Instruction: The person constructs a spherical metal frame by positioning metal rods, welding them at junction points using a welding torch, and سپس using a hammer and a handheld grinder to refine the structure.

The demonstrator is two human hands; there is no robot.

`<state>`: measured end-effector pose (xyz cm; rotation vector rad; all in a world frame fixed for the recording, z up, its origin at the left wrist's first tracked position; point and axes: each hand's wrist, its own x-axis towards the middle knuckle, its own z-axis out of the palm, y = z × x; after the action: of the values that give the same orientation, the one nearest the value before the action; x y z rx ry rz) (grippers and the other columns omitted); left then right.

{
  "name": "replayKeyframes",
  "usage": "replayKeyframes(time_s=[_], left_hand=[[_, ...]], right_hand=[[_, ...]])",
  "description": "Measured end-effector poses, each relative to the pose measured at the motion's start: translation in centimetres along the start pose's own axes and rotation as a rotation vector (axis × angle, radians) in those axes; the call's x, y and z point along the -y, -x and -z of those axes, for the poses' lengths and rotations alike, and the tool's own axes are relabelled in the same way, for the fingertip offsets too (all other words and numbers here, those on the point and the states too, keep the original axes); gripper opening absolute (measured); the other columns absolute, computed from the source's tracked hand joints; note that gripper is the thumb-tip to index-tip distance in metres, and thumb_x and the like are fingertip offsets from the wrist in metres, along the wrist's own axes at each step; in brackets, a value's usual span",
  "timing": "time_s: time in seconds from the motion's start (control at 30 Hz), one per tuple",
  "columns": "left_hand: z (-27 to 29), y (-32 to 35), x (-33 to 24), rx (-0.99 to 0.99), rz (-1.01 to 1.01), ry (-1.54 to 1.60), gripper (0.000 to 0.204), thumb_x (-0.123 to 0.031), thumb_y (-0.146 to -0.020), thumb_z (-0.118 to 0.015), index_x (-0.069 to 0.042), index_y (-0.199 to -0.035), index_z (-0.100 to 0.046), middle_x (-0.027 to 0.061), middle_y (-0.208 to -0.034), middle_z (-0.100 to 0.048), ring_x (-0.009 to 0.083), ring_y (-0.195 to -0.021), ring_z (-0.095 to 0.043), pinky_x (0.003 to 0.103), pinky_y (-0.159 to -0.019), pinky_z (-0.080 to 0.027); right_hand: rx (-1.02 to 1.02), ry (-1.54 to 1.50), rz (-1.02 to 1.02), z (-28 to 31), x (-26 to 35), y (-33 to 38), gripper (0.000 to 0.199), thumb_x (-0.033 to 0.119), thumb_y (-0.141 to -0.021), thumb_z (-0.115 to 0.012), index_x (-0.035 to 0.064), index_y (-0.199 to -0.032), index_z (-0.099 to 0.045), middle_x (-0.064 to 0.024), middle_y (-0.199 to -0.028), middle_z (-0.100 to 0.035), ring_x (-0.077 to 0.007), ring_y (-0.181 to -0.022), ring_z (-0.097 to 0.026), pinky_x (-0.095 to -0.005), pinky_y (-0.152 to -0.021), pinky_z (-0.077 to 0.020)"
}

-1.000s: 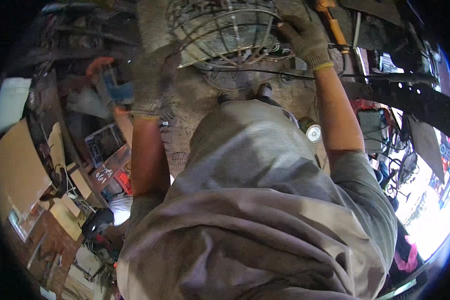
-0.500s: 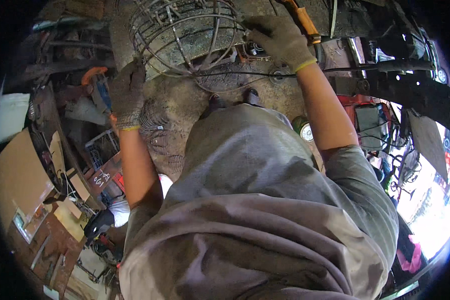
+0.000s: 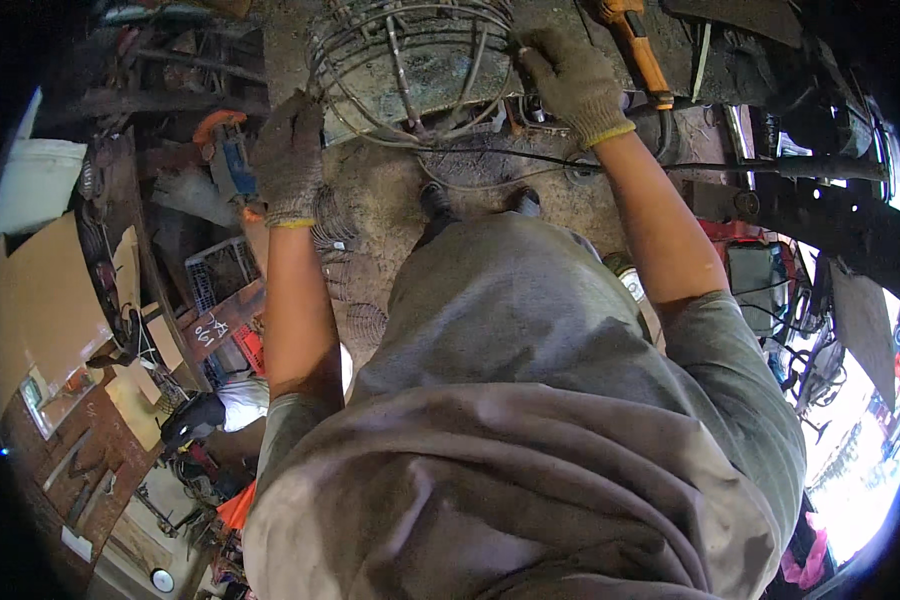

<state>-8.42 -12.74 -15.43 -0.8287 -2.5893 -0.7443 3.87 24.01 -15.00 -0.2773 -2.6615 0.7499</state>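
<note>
A round cage of bent metal rods rests on the worktop at the top of the view, its far part cut off by the picture's edge. My left hand, in a dirty grey knit glove with a yellow cuff, closes at the cage's left rim; its fingertips are dark and partly hidden. On the opposite side, my right hand wears a matching glove and pinches the right rim between thumb and fingers. An orange-handled tool lies on the worktop just right of that hand.
A dark cable crosses below the worktop's near edge. My shoes stand on the dirt floor beside coiled wire. Crates, cardboard and a white bucket crowd the left; a dark perforated metal bar extends at right.
The view has shifted, so the cage, hands and surroundings appear further right. Both hands keep their places on the cage's rim.
</note>
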Motion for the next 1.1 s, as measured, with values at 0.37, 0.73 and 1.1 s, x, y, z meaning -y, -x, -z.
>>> replayKeyframes(time_s=[0.37,0.73,1.1], left_hand=[[1.3,-2.0,-2.3,0.162,0.199,0.105,0.033,-0.025,-0.097,-0.065,-0.002,-0.121,-0.069,0.0167,-0.123,-0.07,0.0326,-0.111,-0.068,0.039,-0.096,-0.051],[2.8,-3.1,0.6,0.379,0.247,0.344,0.045,-0.035,-0.096,-0.065,-0.004,-0.128,-0.066,0.015,-0.119,-0.071,0.0279,-0.109,-0.067,0.037,-0.094,-0.051],[1.8,-2.7,-1.4,0.222,0.098,0.116,0.034,-0.029,-0.096,-0.065,-0.004,-0.117,-0.071,0.0172,-0.113,-0.073,0.0308,-0.105,-0.071,0.037,-0.09,-0.052]], right_hand=[[-0.036,-0.06,-0.154,-0.8,0.7,-0.3,0.031,0.039,-0.095,-0.062,0.0152,-0.112,-0.074,-0.0156,-0.103,-0.074,-0.0363,-0.098,-0.07,-0.0453,-0.086,-0.0546],[-0.03,-0.051,-0.176,-0.9,0.7,-0.4,0.031,0.039,-0.095,-0.064,0.0161,-0.113,-0.073,-0.0125,-0.105,-0.075,-0.0331,-0.099,-0.072,-0.0422,-0.085,-0.055],[-0.129,-0.118,-0.048,-0.9,-1.3,-0.3,0.03,0.039,-0.092,-0.065,0.0185,-0.112,-0.076,-0.0124,-0.104,-0.075,-0.0341,-0.099,-0.071,-0.0437,-0.087,-0.0543]])
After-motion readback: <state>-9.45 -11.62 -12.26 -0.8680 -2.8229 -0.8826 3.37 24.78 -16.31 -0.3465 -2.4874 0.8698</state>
